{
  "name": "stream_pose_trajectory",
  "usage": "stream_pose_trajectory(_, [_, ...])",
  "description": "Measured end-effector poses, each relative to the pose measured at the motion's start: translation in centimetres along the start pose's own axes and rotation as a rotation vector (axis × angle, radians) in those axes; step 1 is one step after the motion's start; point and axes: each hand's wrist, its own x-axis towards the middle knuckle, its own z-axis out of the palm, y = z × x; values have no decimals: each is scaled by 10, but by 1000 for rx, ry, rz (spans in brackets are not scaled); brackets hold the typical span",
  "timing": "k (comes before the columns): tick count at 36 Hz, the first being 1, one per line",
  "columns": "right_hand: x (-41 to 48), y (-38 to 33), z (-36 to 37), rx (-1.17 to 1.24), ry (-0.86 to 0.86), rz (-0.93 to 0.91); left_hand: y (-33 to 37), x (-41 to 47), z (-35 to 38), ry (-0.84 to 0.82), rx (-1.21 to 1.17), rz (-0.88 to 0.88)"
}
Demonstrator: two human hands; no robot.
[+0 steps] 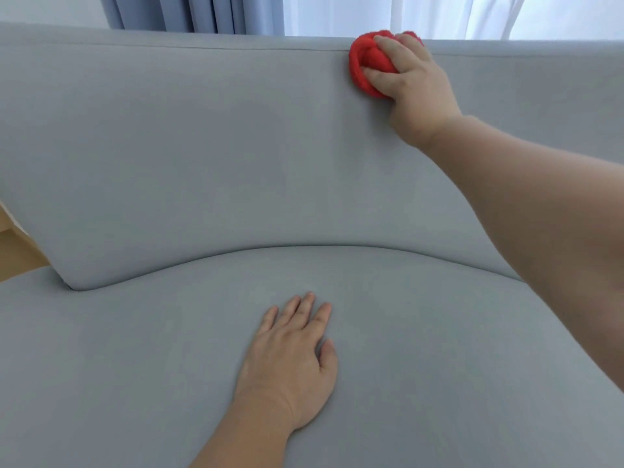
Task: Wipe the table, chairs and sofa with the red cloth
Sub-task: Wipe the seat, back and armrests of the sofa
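A grey-blue sofa [189,136] fills the view, its backrest above and its seat cushion below. My right hand [413,84] grips the bunched red cloth [366,62] and presses it against the top edge of the backrest, right of centre. My left hand [293,352] lies flat on the seat cushion, palm down, fingers slightly spread, holding nothing. The table and chairs are out of view.
Blue-grey curtains [189,11] and white sheer curtains [439,13] hang behind the sofa. A strip of light wooden floor or furniture [15,248] shows at the left edge past the sofa's end.
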Motion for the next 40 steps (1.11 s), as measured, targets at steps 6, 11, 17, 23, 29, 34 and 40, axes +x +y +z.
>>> stream_pose_trajectory(6, [-22,-8,20,-4,27,-63,-1,0,0,-12,-6,-3])
stream_pose_trajectory(11, [-54,-20,41,21,-30,-130,-1,0,0,-14,5,-4])
stream_pose_trajectory(17, [-111,-32,69,70,-276,-293,0,0,3,6,14,-4])
stream_pose_trajectory(23, [-157,-45,84,146,-511,-422,0,1,2,25,10,-9])
stream_pose_trajectory(29, [-154,-43,79,46,-490,-463,-1,1,4,32,15,0])
stream_pose_trajectory(34, [-138,-31,57,14,-351,-373,0,1,6,34,30,6])
stream_pose_trajectory(40, [-86,5,9,-131,-227,-300,2,1,3,29,60,9])
